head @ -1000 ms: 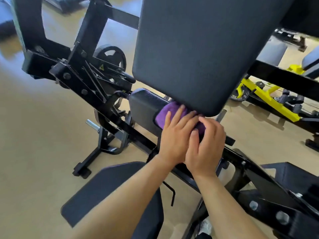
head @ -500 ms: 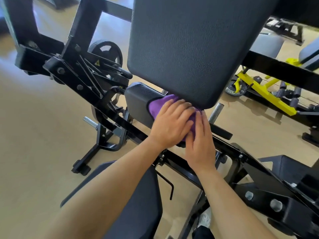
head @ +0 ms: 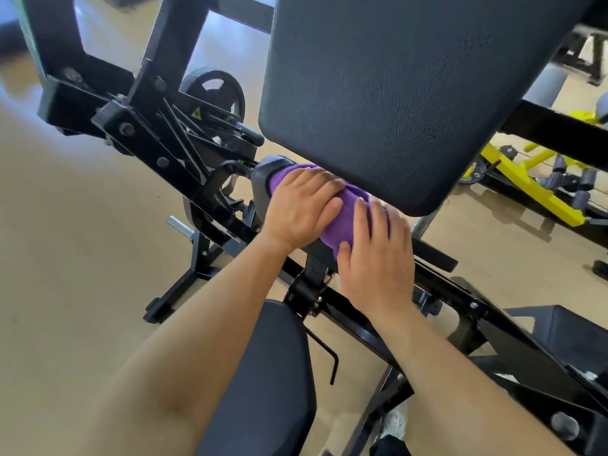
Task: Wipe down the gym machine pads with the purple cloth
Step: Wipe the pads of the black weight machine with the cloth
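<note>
Tan floor (head: 82, 241); rumpled purple cloth (head: 342, 220) on pad (head: 263, 177)

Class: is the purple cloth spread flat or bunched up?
Bunched: purple cloth lies creased over the small pad, under left hand and right hand.

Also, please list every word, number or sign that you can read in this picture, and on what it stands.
No words or numbers can be read.
Yellow triangular warning sticker on the black steel machine frame: symbol too small to read.
Small yellow mark beside the black roller pad: too blurred to read.
</note>
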